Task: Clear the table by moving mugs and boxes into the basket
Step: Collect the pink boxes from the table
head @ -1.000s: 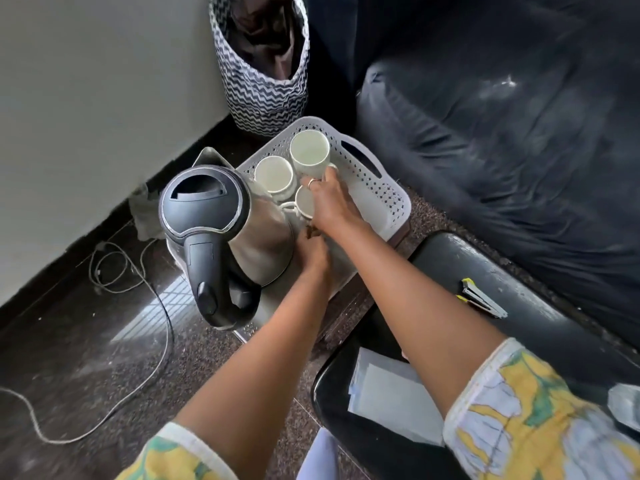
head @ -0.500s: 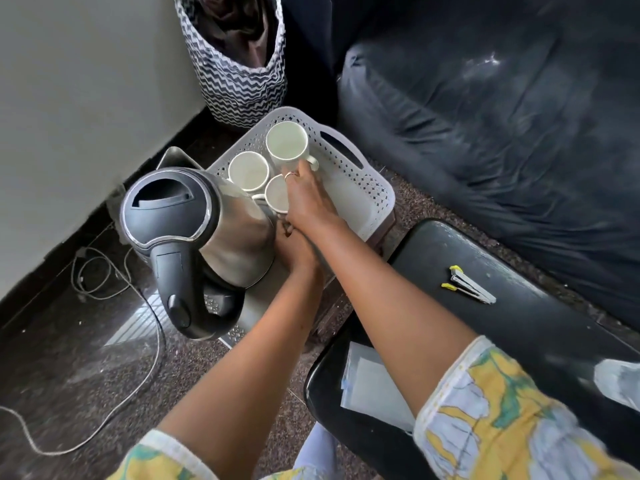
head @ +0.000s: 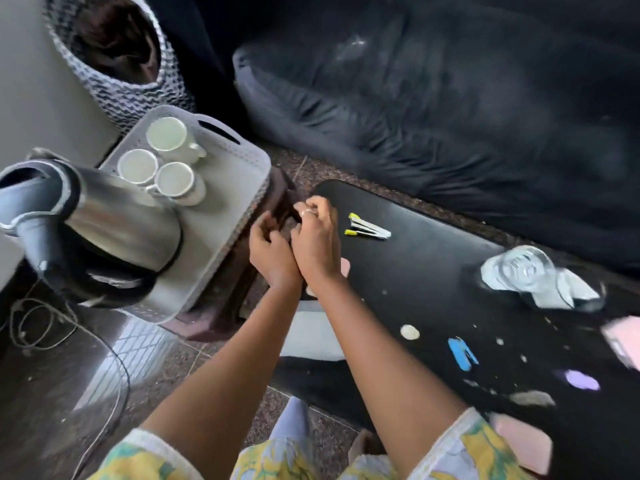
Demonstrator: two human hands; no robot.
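Three white mugs (head: 166, 135) (head: 137, 166) (head: 175, 180) stand upright close together at the far end of the white perforated basket (head: 249, 157). A steel kettle (head: 114, 216) fills the basket's near end. My left hand (head: 273, 251) and right hand (head: 315, 237) hover side by side between the basket's right rim and the left end of the black table (head: 433, 271). Both hands have loosely curled fingers and hold nothing. A pink box (head: 623, 337) lies at the table's right edge and another pink box (head: 523, 441) at its near right corner.
On the table lie a stapler with yellow tips (head: 369, 229), a glass on tissue (head: 526, 268) and white paper (head: 311, 334). The basket sits on a brown stool (head: 221, 306). A woven bin (head: 114, 57) stands behind it, a dark sofa (head: 450, 98) to the right, a cable (head: 52, 323) on the floor.
Both hands have let go of the third mug in the basket and pulled back to the right, toward the table's edge. The view has swung right, showing more of the table.
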